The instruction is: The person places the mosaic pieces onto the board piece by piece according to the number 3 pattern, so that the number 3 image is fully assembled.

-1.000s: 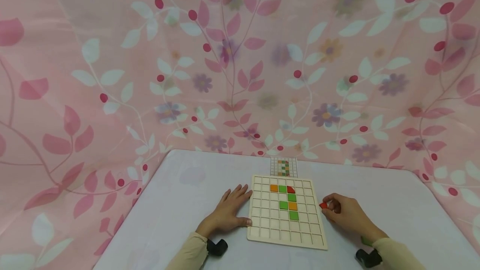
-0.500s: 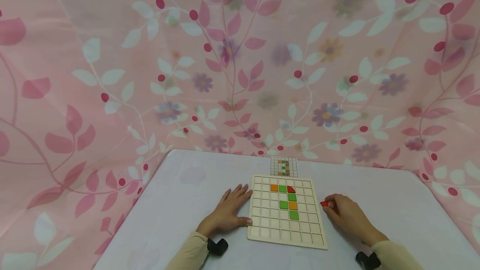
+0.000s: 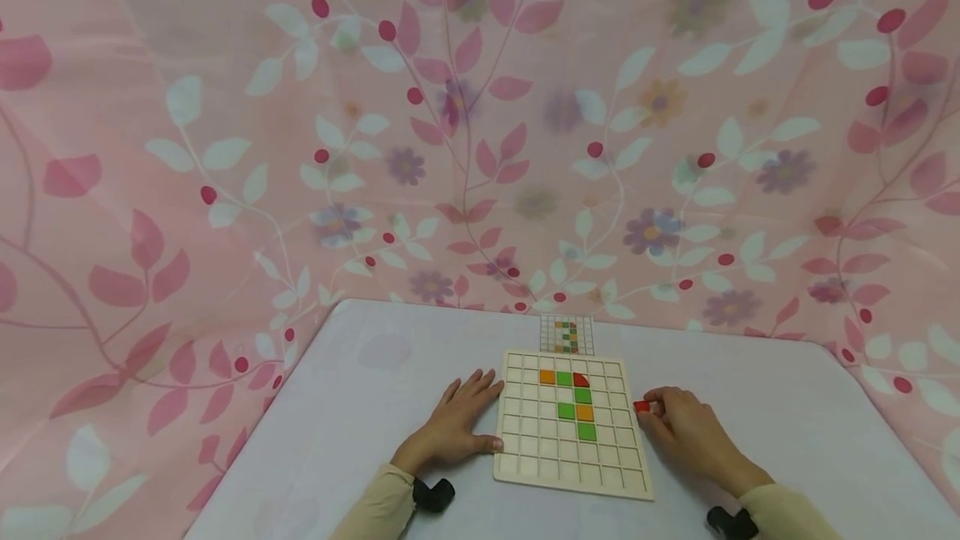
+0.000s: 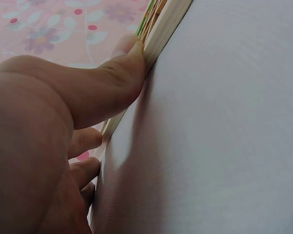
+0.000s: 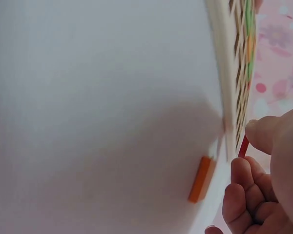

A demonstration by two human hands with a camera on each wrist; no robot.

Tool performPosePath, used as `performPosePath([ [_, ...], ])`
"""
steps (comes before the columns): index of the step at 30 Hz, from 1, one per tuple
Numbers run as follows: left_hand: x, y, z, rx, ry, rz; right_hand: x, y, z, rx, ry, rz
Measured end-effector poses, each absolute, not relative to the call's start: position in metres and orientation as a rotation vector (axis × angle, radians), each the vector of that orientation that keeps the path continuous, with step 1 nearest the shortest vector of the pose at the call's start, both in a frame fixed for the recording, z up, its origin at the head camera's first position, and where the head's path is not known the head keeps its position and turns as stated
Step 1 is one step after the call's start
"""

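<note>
My left hand (image 3: 453, 423) lies spread along the left edge of a wooden grid board (image 3: 525, 465), its thumb and fingertips touching the rim. Between thumb and fingers, my right hand (image 3: 693, 436) pinches a small red tile (image 3: 642, 407) right at the board's right edge. Set into the grid are several green tiles, among them one (image 3: 587, 432) lowest down, an orange tile (image 3: 547, 377), another orange tile (image 3: 584, 412) and a red tile with a rounded corner (image 3: 580, 380). In the right wrist view the pinched red tile (image 5: 243, 146) shows as a thin sliver.
An orange block (image 5: 201, 180) lies on the white tabletop below my right hand, hidden from the head view. Behind the board lies a printed grid card (image 3: 547, 340) with a coloured pattern. A pink floral curtain (image 3: 480, 148) hangs past the table's back edge.
My right hand has shifted slightly left with the red tile, up to the board's edge. A green piece seen by the right wrist a second ago is now hidden. My left hand stays put.
</note>
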State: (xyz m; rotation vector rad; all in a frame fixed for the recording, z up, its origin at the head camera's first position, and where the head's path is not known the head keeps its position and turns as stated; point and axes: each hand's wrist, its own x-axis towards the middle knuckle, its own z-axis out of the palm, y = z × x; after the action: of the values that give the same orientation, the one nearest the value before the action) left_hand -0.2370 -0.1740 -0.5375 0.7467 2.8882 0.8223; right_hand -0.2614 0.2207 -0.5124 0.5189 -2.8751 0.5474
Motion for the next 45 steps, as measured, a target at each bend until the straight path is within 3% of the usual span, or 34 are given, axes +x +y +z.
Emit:
performPosePath([
  [29,-0.238,-0.176,-0.541,0.774,2.905,0.811,-0.231,0.169,-0.499,0.56,-2.974,0.891],
  [45,-0.237,-0.175,-0.538,0.777,2.896,0.824,-0.213,0.157,-0.516,0.653,-2.945,0.67],
])
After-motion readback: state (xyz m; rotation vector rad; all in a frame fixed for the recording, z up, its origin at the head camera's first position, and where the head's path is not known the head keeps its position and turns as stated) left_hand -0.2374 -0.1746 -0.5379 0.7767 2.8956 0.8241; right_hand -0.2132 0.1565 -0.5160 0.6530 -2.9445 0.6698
